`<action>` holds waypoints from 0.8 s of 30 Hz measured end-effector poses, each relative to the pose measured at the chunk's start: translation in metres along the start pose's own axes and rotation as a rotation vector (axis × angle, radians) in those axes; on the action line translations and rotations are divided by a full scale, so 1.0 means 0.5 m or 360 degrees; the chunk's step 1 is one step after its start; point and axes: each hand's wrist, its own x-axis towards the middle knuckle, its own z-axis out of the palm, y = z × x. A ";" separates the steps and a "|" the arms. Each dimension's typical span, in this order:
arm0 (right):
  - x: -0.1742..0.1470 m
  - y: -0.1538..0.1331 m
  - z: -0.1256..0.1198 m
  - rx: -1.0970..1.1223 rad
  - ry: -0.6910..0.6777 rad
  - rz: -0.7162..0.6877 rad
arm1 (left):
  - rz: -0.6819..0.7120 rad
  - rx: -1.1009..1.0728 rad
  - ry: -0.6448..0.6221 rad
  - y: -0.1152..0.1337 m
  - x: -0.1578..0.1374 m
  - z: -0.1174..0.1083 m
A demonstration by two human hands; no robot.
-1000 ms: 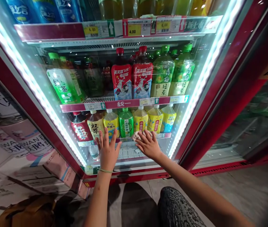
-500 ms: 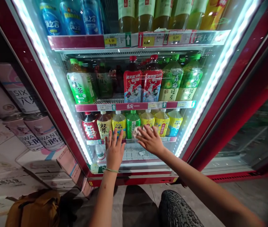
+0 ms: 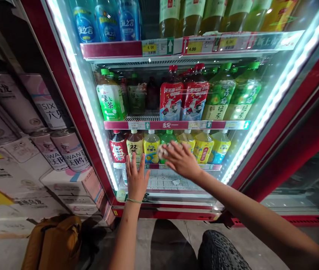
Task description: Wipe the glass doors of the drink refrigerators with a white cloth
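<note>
Left hand [image 3: 136, 180] flat, fingers spread on fridge glass [image 3: 176, 180], right hand [image 3: 180, 160] apparently pressing cloth [image 3: 162, 150]

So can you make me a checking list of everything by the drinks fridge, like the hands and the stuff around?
Surface: glass fridge door, shut, lit strips down both sides.
Job's things: crumpled cloth pressed on the glass under the right hand; left hand flat on the glass beside it.
Clutter: drink bottles on shelves behind the glass; red-labelled bottles in the middle row.
Grippers: left hand open, fingers spread; right hand open over the cloth.
Cables: nothing seen.
Surroundings: stacked beer cartons to the left, brown bag on the floor.
</note>
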 end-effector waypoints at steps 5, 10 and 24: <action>0.104 0.013 -0.024 0.0015 0.0110 0.0322 | 0.0005 -0.0022 -0.0036 -0.014 -0.001 0.000; -0.030 -0.070 0.047 0.0139 -0.0158 -0.0387 | -0.0085 0.0042 -0.0018 -0.045 -0.004 -0.013; 0.078 -0.120 0.073 0.0217 -0.0153 -0.0517 | -0.0207 -0.0062 -0.0103 -0.123 -0.024 -0.029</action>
